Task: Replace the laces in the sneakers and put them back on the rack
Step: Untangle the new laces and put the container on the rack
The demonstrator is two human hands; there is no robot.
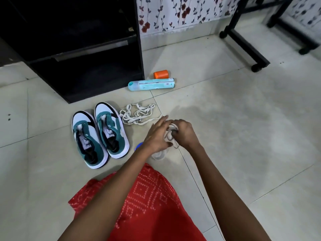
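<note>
On a pale tiled floor, beside a black rack and flowered wallpaper, a pair of green-and-white sneakers stands unlaced. Loose white laces lie just beside the sneakers. The right hand curls round a bundled lace. The left hand lies against the bundle with straight fingers, and its grip cannot be told.

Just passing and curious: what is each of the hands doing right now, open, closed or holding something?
Left hand: on the lace bundle, fingers fairly straight; grip cannot be told.
Right hand: closed round the lace bundle.
</note>
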